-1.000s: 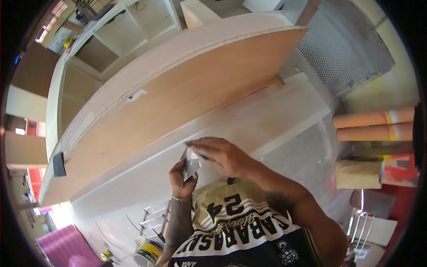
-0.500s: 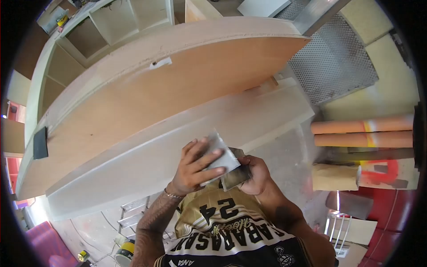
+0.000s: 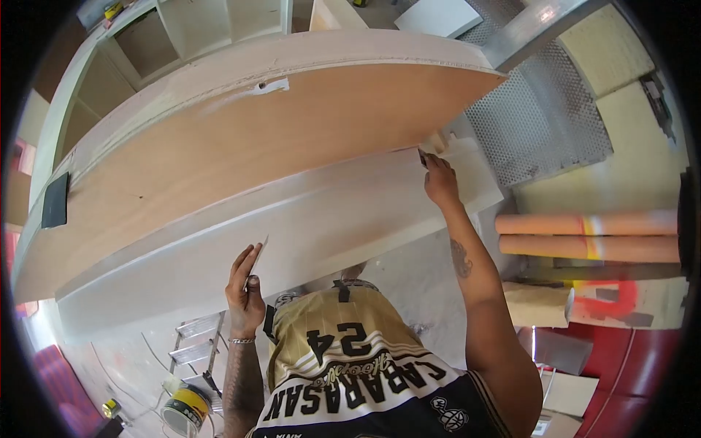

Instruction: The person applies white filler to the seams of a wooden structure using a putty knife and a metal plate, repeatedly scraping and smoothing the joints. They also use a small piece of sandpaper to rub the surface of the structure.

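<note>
My left hand (image 3: 247, 292) is raised over the pale panel's near edge, closed on a thin flat plate (image 3: 263, 241) seen almost edge-on. My right hand (image 3: 442, 180) reaches forward, its fingers closed on a small dark scraper (image 3: 423, 158). The scraper is at the seam between the curved brown wooden panel (image 3: 292, 131) and the long whitish panel (image 3: 314, 212) below it, near the right end. The scraper is mostly covered by the fingers. A white patch (image 3: 276, 86) marks the brown panel's upper edge.
A dark sanding-type pad (image 3: 55, 201) rests at the panel's left end. Below left are a stepladder (image 3: 196, 353) and a bucket (image 3: 185, 410). Orange rolls (image 3: 584, 224) lie at right, near a perforated metal sheet (image 3: 540, 124). Pale shelving (image 3: 201, 29) stands behind.
My hands were together in front of my chest, plate against scraper. They have parted: the right went forward and right to the seam with the scraper, the left moved left with the plate.
</note>
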`<state>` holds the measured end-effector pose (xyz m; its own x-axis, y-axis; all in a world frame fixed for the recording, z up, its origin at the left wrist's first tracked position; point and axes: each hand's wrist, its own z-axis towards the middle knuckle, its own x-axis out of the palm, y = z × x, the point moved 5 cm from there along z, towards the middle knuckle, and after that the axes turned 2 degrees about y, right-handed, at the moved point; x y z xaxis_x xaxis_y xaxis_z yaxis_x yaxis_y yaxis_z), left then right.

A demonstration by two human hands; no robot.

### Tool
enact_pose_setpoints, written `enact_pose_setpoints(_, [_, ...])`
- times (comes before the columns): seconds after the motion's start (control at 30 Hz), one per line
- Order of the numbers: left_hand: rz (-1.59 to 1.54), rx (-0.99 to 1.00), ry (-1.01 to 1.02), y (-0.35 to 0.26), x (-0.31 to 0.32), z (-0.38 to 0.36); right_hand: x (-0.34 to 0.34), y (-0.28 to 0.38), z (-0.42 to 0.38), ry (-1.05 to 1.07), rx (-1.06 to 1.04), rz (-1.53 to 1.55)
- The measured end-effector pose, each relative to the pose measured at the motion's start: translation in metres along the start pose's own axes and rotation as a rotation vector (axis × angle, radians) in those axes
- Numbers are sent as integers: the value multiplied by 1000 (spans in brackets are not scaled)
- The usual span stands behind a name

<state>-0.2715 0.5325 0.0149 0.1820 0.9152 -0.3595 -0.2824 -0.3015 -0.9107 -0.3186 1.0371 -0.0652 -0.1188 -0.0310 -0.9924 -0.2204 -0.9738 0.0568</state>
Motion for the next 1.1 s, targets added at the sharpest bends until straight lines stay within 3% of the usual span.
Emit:
enact_pose_setpoints(0.17, [-85, -133, -220, 14, 28, -21, 44, 6, 15, 29, 57, -193])
enact_pose_setpoints(0.23, [-109, -140, -277, 12, 43, -19, 38, 18, 8, 178, 2, -166])
enact_pose_setpoints(0.3, [-117, -163, -269, 4, 54, -12, 13, 22, 12, 342, -1, -30])
enact_pose_setpoints(0.5, [-118, -150, -235, -8, 75, 8, 12, -15, 46, 258, 304, -59])
enact_pose_setpoints(0.7, [-110, -149, -208, 1, 79, 7, 20, 6, 69, 326, 285, -51])
enact_pose_setpoints(0.8, [-108, -162, -198, 4, 79, 9, 12, 22, 70, 493, 260, 70])
enact_pose_setpoints(0.9, [-141, -228, -119, 5, 76, 9, 7, 39, 67, 514, 34, 226])
enact_pose_setpoints(0.93, [-157, -254, -85, 6, 75, 10, 3, 35, 66, 500, 93, 269])
enact_pose_setpoints(0.97, [-148, -96, -163, 2, 75, 15, -4, 27, 68, 484, 144, 311])
enact_pose_setpoints(1.1, [-124, -225, -139, 10, 63, 7, -1, -13, 80, 254, 179, 253])
